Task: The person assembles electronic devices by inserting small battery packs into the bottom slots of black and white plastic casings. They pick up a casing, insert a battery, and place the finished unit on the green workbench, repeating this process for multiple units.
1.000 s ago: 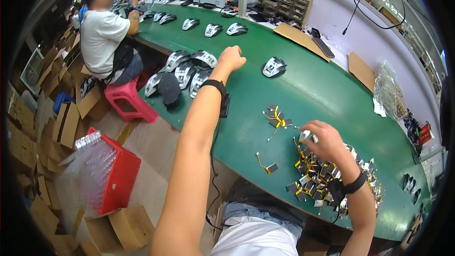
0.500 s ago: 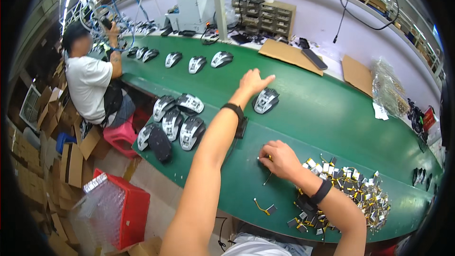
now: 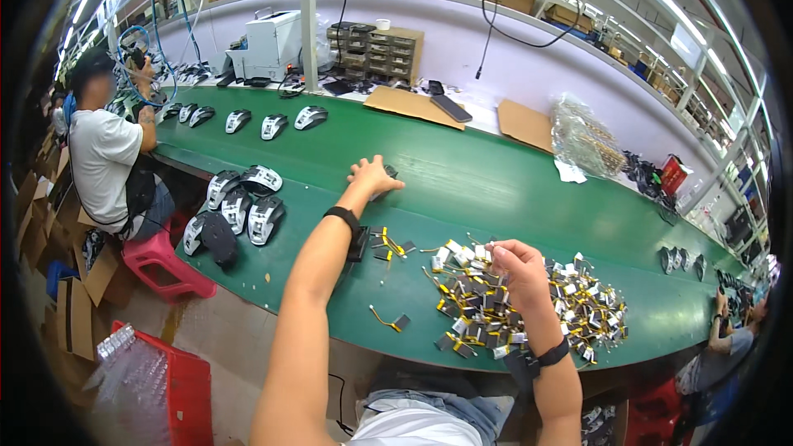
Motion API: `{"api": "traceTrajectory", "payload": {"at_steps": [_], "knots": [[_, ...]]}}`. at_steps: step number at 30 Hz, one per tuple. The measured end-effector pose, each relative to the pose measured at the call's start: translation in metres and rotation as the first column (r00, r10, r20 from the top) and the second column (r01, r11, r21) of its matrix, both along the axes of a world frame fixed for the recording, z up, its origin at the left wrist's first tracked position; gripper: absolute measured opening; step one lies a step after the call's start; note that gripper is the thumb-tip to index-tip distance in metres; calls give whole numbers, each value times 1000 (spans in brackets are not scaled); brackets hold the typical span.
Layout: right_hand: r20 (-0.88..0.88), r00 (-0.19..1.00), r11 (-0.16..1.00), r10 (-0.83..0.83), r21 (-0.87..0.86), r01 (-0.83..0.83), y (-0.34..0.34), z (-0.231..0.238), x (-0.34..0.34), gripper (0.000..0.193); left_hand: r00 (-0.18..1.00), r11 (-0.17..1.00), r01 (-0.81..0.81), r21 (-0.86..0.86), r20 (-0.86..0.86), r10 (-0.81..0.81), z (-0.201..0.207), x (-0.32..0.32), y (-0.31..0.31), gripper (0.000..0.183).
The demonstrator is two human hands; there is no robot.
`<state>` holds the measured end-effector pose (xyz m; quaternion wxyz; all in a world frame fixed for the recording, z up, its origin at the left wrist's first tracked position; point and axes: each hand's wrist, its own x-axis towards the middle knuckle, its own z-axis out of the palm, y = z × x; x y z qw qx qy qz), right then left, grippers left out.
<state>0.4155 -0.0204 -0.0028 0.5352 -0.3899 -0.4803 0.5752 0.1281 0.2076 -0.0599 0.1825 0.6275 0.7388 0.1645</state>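
Observation:
My left hand [image 3: 373,178] reaches over the green bench, its thumb and fingers round a grey-and-black computer mouse [image 3: 391,172] that it mostly covers. Above the near pile of small wired batteries [image 3: 471,301], my right hand [image 3: 522,271] is raised, thumb and forefinger pinched on a small white plug [image 3: 490,246]; the battery itself is hard to make out. A few batteries [image 3: 405,248] lie apart, beside a dark block [image 3: 357,245] by my left wrist. Another single battery [image 3: 400,323] with its yellow lead rests nearer the front edge.
Several open mice [image 3: 264,221] are grouped at the near left, and more mice [image 3: 274,125] line the belt [image 3: 446,161]. Cardboard [image 3: 413,106] and a plastic bag [image 3: 586,136] lie along the back. A co-worker [image 3: 106,144] sits left; another [image 3: 727,339] is far right.
The view has swung right. My left hand has come down onto the mouse. My right hand has left the spot near the block, where loose batteries now show, and risen over the pile.

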Motion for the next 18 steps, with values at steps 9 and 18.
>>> {"api": "traceTrajectory", "payload": {"at_steps": [9, 18], "knots": [[-134, 990, 998, 33, -57, -41, -27, -6, 29, 9, 996, 985, -90, 145, 13, 89, -15, -8, -29, 88], [-12, 986, 981, 167, 98, -165, -12, 23, 39, 10, 60, 882, 16, 470, 880, -470, 67, 79, -137, 72]]}}
